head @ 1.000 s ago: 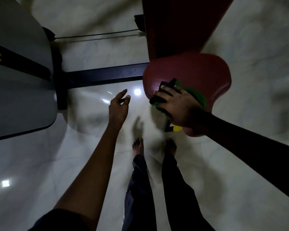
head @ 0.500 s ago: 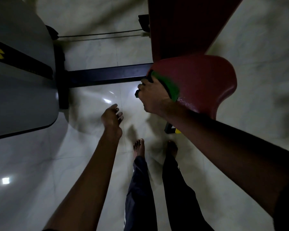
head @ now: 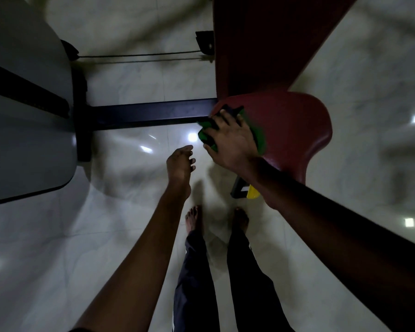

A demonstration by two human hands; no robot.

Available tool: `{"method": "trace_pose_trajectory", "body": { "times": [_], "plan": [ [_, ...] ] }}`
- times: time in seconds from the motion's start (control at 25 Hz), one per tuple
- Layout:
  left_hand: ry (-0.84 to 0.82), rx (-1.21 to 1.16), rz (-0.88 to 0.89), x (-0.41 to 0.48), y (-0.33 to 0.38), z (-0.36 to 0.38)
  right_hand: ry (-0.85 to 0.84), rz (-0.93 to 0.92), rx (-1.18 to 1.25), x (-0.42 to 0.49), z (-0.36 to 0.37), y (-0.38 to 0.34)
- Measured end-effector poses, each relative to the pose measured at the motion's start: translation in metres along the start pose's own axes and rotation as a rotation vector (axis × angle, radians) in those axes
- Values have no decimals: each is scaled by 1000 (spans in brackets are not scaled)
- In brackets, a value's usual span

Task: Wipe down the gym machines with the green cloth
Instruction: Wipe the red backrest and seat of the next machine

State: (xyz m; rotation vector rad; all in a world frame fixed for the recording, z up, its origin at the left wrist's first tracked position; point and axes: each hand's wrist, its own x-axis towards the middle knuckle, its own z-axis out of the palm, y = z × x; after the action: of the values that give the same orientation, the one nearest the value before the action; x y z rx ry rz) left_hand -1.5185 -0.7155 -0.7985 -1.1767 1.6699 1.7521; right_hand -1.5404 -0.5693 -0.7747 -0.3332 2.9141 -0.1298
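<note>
The room is dim. A dark red padded seat (head: 295, 130) sits at the upper right, with a red backrest (head: 268, 44) rising behind it. My right hand (head: 228, 140) presses the green cloth (head: 259, 135) flat on the seat's left edge; much of the cloth is hidden under my fingers. My left hand (head: 180, 161) hangs in the air to the left of the seat, holding nothing, fingers loosely curled and slightly apart.
A black frame bar (head: 149, 113) runs from the seat to a grey shrouded machine column (head: 27, 121) at the left. Thin cables (head: 139, 56) stretch above it. A yellow and black adjuster (head: 247, 190) sits under the seat. My bare feet (head: 194, 219) stand on glossy white tiles.
My right hand slid the cloth from the seat's front to its left edge, then slightly back inward. My left hand dropped lower, curled its fingers and drifted toward the seat.
</note>
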Motion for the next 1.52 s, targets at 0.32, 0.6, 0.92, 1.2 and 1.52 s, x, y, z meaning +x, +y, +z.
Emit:
{"method": "trace_pose_trajectory", "body": {
  "times": [0.32, 0.6, 0.92, 1.2, 1.52],
  "plan": [
    [-108, 64, 68, -9, 7, 20, 34, 247, 214, 45, -10, 34],
    [-239, 163, 215, -3, 5, 39, -28, 144, 203, 35, -18, 47],
    [-277, 645, 710, -2, 6, 49, 121, 458, 219, 23, -9, 65],
    [-283, 1060, 839, -8, 2, 70, 84, 603, 300, 0, -19, 97],
    [-231, 1243, 810, -18, 11, 74, 259, 934, 505, -74, -17, 124]
  ]
}}
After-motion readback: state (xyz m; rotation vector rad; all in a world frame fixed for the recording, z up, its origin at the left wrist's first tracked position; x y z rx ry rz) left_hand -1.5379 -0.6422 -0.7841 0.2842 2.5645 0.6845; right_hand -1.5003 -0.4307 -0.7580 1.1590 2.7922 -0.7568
